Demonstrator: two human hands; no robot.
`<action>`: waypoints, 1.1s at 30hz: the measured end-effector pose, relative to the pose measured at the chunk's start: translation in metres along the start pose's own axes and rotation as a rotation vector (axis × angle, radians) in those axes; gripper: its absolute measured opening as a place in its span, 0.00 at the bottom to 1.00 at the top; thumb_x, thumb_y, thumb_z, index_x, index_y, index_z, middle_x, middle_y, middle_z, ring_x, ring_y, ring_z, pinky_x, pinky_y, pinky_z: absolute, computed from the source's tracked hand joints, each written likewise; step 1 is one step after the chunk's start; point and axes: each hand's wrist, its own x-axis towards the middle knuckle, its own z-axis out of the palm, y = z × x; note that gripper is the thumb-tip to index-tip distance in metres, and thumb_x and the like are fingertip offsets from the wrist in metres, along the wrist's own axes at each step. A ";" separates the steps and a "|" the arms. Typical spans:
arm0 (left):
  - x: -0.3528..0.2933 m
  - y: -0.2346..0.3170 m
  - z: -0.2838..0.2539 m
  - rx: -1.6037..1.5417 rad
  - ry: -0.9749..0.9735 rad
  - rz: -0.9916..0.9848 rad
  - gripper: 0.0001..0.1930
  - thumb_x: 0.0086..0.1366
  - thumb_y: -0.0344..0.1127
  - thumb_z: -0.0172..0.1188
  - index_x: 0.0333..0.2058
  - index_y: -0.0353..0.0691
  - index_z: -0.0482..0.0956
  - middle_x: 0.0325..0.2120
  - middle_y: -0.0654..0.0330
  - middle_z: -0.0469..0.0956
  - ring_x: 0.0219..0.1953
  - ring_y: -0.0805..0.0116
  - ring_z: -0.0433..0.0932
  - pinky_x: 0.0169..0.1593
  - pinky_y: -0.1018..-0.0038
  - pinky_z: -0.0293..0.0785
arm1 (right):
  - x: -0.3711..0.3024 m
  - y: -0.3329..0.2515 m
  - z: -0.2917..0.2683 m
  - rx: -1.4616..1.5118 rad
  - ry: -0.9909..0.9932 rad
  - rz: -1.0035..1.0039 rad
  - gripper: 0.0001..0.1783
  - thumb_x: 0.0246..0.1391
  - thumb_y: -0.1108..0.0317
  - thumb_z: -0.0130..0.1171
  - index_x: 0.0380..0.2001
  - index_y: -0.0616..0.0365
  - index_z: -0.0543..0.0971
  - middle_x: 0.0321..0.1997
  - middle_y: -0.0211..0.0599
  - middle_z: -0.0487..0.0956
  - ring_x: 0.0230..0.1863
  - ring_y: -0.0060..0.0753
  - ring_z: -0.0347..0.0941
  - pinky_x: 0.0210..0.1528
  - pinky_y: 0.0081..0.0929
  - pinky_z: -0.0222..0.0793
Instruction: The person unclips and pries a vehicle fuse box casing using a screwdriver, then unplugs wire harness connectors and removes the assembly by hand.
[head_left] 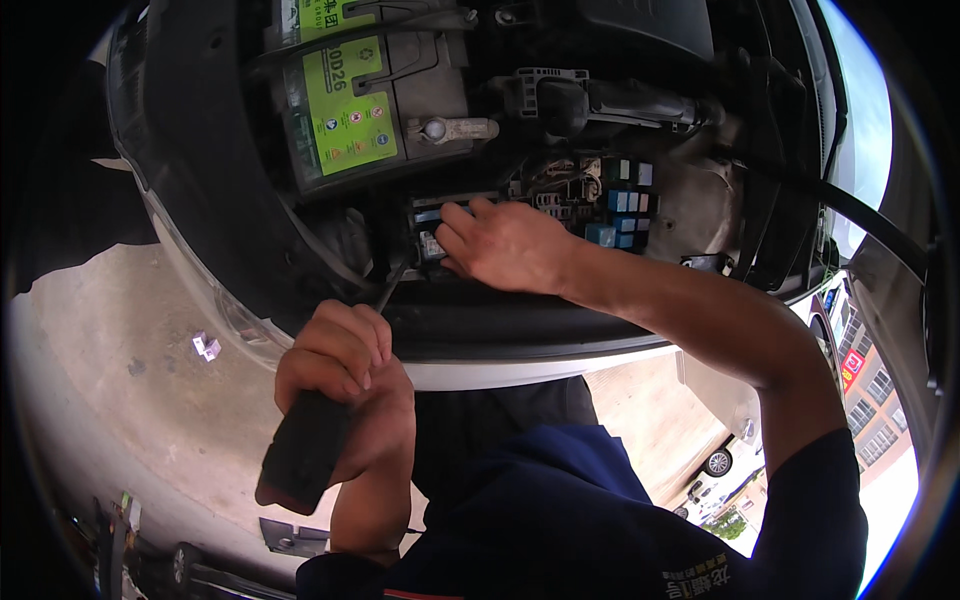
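My left hand [335,365] is closed around a thin-shafted tool with a thick black handle [305,450]. Its narrow shaft [392,287] points up at the near left corner of the open fuse box [428,245]. The grip covers where shaft and handle meet, so I cannot tell its exact kind. My right hand [500,243] rests over the fuse box, fingers curled and pressed down at its left part. Its fingertips are mostly hidden, and what they pinch cannot be made out. Blue relays [625,215] sit in rows to the right of this hand.
A car battery [345,90] with a green label stands behind, its terminal clamp [440,130] facing the fuse box. The black front trim [480,330] runs between me and the engine bay. A black air hose [640,103] lies farther back. Small pale boxes [206,346] lie on the floor.
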 end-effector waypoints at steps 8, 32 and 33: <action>0.027 0.012 -0.020 -0.263 0.366 -0.205 0.43 0.53 0.88 0.35 0.17 0.48 0.58 0.14 0.65 0.57 0.18 0.73 0.55 0.22 0.78 0.49 | 0.001 0.000 0.001 -0.031 -0.071 0.017 0.15 0.60 0.56 0.61 0.33 0.58 0.75 0.38 0.36 0.75 0.36 0.35 0.77 0.34 0.28 0.79; 0.008 -0.002 -0.020 -0.253 0.217 -0.044 0.36 0.63 0.77 0.43 0.21 0.45 0.64 0.15 0.65 0.60 0.20 0.72 0.59 0.23 0.78 0.55 | 0.000 0.003 -0.007 0.148 0.008 0.042 0.12 0.56 0.61 0.62 0.28 0.59 0.76 0.35 0.36 0.74 0.36 0.35 0.77 0.33 0.28 0.79; 0.015 0.001 -0.025 -0.282 0.293 -0.079 0.36 0.61 0.78 0.45 0.19 0.47 0.63 0.14 0.67 0.59 0.20 0.74 0.57 0.23 0.78 0.53 | 0.000 0.005 -0.008 0.150 0.005 0.042 0.12 0.56 0.61 0.62 0.28 0.59 0.76 0.35 0.36 0.74 0.36 0.35 0.77 0.33 0.28 0.79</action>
